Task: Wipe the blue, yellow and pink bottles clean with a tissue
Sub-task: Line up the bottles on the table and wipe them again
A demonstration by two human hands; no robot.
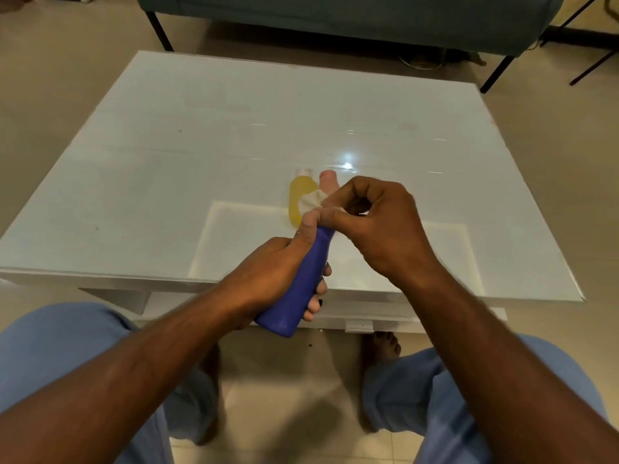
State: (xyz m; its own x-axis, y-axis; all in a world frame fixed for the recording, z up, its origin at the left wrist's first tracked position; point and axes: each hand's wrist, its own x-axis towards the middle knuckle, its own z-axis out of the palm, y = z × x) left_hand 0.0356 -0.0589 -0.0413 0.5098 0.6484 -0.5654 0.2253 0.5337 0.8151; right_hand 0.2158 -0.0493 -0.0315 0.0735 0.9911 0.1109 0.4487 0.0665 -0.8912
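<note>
The blue bottle (299, 289) is held tilted above the near edge of the white table (167, 155), its base toward the person and its neck pointing away and up. It is gripped by the left hand (268, 272), whose fingers are curled round the body; the fingertips (316, 296) are seen past the bottle's right side, and the thumb is laid along the bottle's upper part toward the neck. The neck end is covered by the right hand (371, 222), whose fingers are curled tightly, with a crumpled white tissue (310, 200) pinched at the fingertips and pressed against the top of the bottle. Part of the tissue is seen sticking out to the left of the right fingers.

Just beyond the right fingertips, the yellow bottle (299, 199) is laid flat on the table, its white cap pointing away. Just beside it on the right, the pink bottle (328, 182) is seen, largely hidden behind the right hand and the tissue; whether the two touch cannot be told.

Further out, blue trouser legs (67, 349) and a bare foot (382, 343) are seen below the table, and a dark bench (335, 15) stands on the far side.
</note>
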